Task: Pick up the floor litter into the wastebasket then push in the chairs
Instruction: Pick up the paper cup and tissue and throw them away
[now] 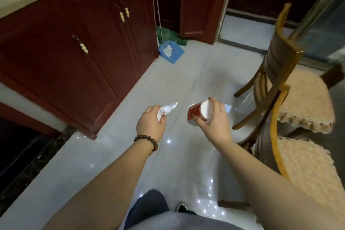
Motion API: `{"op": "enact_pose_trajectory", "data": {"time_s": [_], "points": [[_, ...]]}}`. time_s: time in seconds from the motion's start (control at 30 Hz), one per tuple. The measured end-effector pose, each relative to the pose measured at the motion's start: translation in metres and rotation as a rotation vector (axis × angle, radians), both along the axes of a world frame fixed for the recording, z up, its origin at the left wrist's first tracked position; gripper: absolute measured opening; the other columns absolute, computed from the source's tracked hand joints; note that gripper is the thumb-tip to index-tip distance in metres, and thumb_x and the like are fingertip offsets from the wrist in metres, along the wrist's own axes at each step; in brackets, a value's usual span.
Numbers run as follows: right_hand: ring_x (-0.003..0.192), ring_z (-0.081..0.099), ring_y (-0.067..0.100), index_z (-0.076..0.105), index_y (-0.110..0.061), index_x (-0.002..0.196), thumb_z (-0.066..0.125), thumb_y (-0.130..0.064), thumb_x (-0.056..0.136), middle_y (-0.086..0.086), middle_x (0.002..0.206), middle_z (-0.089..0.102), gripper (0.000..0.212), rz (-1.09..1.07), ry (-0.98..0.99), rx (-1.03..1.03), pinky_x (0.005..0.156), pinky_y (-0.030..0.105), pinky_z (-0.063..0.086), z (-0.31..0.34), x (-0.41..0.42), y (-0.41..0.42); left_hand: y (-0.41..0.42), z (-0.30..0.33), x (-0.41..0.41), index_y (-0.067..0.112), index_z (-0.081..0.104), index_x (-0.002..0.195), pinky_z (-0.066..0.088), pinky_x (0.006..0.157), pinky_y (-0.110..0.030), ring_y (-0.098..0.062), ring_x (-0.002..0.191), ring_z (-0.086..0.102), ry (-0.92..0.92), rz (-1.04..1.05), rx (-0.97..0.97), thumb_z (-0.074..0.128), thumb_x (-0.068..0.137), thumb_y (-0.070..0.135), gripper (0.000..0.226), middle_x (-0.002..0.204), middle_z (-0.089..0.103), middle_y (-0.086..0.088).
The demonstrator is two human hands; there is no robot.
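Head view: left hand (150,124) grips a crumpled white tissue (166,110); right hand (212,120) grips a red-and-white paper cup (197,113), tilted sideways, above the glossy grey tile floor (115,155). Two wooden cushioned chairs (291,87) stand right; blue plastic dustpan (171,52) by the dark red cabinets (74,43).

Cabinets (78,46) left, chairs (291,99) right, dustpan (171,51) apparently ahead between them

Home dining room: cabinets (80,46), cushioned chairs (298,95)
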State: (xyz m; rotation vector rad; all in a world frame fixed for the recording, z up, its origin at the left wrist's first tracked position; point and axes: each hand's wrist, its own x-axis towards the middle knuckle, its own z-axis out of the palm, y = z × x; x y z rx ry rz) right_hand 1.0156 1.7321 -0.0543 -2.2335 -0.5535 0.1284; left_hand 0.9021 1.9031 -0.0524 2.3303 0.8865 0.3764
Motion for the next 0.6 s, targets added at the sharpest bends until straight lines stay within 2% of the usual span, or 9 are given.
{"op": "enact_pose_trajectory", "data": {"time_s": [0.1,0.37,0.6], "points": [[0.116,0.044,0.024,0.037,-0.017,0.136,0.074,-0.024,0.074,0.008,0.128,0.044,0.072,-0.051,0.003,-0.023,0.085,0.023,0.032,-0.003,0.051,0.028,0.033,-0.004,0.058,0.018,0.065,0.105,0.046,0.067,-0.03,-0.025,0.083,0.059,-0.013,-0.038,0.003,0.056,0.09,0.023,0.017,0.097,0.061,-0.005],[0.117,0.044,0.026,0.035,-0.019,0.137,0.073,-0.024,0.075,0.008,0.13,0.043,0.073,-0.174,0.026,-0.04,0.093,0.034,0.038,-0.028,0.227,0.151,0.169,-0.025,0.254,0.017,0.065,0.11,0.047,0.07,-0.03,-0.025,0.087,0.06,-0.014,-0.175,0.004,0.058,0.09,0.02,0.021,0.102,0.063,-0.006],[0.118,0.045,0.027,0.034,-0.02,0.138,0.073,-0.025,0.076,0.008,0.131,0.041,0.073,-0.315,0.049,-0.025,0.094,0.035,0.039,-0.009,0.377,0.244,0.275,-0.006,0.426,0.016,0.064,0.108,0.042,0.067,-0.028,-0.025,0.086,0.06,0.037,-0.322,0.058,0.059,0.089,0.021,0.02,0.101,0.062,-0.006]]}}
